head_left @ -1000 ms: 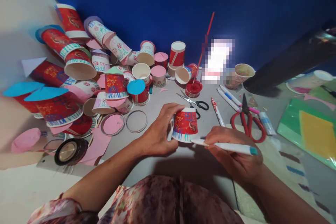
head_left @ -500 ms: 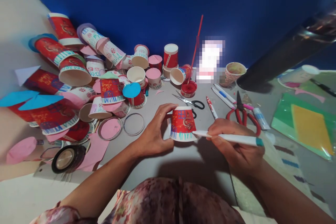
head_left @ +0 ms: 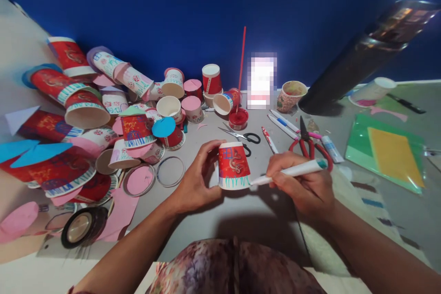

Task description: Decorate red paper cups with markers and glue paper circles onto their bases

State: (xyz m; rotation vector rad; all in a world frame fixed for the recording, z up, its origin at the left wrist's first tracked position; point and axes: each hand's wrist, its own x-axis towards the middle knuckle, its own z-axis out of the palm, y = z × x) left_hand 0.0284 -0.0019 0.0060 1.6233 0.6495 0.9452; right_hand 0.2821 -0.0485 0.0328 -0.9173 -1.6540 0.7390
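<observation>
My left hand point(head_left: 200, 181) grips a red paper cup point(head_left: 233, 165) from its left side, thumb near the rim and fingers round the back. The cup is upside down, its white rim at the bottom, with a blue window shape and green strokes drawn along the lower edge. Between the fingers of my right hand point(head_left: 299, 183) is a white felt-tip marker point(head_left: 303, 168) with a green end. Its tip meets the cup at the lower right, by the green strokes. Black-handled scissors point(head_left: 253, 138) lie just behind the cup.
Decorated paper cups point(head_left: 134, 128) are piled at the left. Behind stand a red paint pot point(head_left: 238, 119) with a brush and a leaning black bottle point(head_left: 344, 73). Red-handled pliers point(head_left: 312, 147), markers point(head_left: 282, 127) and a green folder point(head_left: 354, 147) lie to the right. A tape roll point(head_left: 82, 227) sits front left.
The cup has turned a little in my left hand, and more green strokes show along its lower edge. The marker now tilts more steeply. The whole view has shifted slightly.
</observation>
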